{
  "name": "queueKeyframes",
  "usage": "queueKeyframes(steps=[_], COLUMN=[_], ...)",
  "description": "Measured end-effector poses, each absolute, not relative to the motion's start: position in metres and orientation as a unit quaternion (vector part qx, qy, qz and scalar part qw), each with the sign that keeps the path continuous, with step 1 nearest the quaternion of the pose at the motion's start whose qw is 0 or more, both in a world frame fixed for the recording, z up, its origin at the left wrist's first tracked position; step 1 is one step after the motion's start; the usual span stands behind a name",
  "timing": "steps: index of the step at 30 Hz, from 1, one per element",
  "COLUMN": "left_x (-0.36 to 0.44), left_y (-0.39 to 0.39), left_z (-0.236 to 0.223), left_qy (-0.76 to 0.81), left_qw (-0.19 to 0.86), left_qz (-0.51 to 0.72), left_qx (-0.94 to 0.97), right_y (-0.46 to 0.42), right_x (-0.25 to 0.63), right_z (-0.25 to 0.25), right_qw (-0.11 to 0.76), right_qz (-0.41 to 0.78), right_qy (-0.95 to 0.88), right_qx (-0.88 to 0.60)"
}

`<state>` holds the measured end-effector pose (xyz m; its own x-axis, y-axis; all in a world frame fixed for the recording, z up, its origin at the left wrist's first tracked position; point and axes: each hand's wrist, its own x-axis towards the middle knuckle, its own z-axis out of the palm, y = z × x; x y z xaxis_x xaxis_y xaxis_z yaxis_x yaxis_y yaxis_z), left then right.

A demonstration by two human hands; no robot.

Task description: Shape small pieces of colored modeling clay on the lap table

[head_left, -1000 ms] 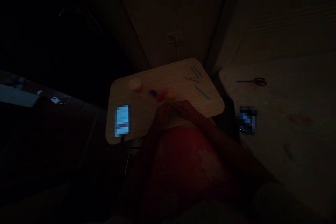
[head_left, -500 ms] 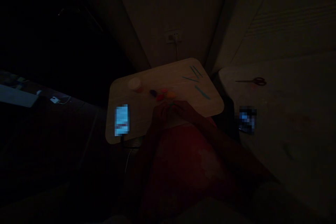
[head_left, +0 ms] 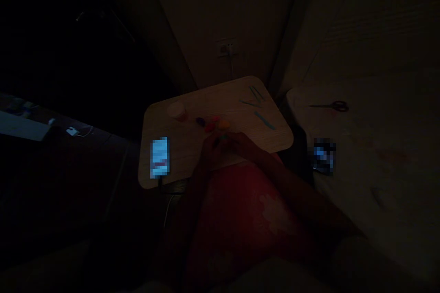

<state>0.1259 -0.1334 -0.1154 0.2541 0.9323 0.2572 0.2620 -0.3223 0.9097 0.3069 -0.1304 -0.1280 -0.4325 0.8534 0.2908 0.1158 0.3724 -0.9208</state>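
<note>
In dim light my left hand point(head_left: 210, 147) and my right hand point(head_left: 240, 143) meet over the front of a small wooden table point(head_left: 192, 151). Between their fingers shows a small green lump point(head_left: 223, 137), apparently modelling clay, which both hands hold. Just beyond the fingertips lie a yellow-orange lump point(head_left: 223, 124), a red lump point(head_left: 210, 127) and a dark blue or purple lump point(head_left: 200, 122). A second reddish piece point(head_left: 215, 119) sits behind the red one. The finger positions are hard to make out in the dark.
A pale tub point(head_left: 177, 111) stands at the table's back left, a lit phone point(head_left: 160, 157) at its front left. Several thin teal tools lie right, including a wider one point(head_left: 264, 120). Scissors point(head_left: 338, 106) and a blurred device point(head_left: 323, 156) rest on the pale surface at right.
My hands have shifted slightly around the green lump, staying together at the same spot. The things on the table have not moved.
</note>
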Motion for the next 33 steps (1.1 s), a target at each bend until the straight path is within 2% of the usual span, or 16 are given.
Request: queueKeyframes(steps=[6, 15, 21, 24, 33], left_x=[0.125, 0.129, 0.126, 0.127, 0.124], left_y=[-0.134, -0.141, -0.140, -0.139, -0.140], left_z=[-0.113, -0.115, -0.115, -0.111, -0.112], left_qy=[0.422, 0.413, 0.419, 0.426, 0.407], left_qw=[0.348, 0.236, 0.171, 0.183, 0.287], left_qz=[0.421, 0.407, 0.407, 0.419, 0.450], left_qx=[0.723, 0.780, 0.794, 0.780, 0.741], right_y=[-0.131, -0.133, -0.128, -0.127, -0.127], right_x=[0.310, 0.302, 0.296, 0.295, 0.305], right_z=[-0.126, -0.119, -0.120, -0.122, -0.123], right_qw=[0.413, 0.410, 0.366, 0.361, 0.419], right_qz=[0.464, 0.451, 0.415, 0.418, 0.482], right_qy=[-0.720, -0.685, -0.714, -0.714, -0.674], right_qx=[-0.308, -0.398, -0.429, -0.429, -0.372])
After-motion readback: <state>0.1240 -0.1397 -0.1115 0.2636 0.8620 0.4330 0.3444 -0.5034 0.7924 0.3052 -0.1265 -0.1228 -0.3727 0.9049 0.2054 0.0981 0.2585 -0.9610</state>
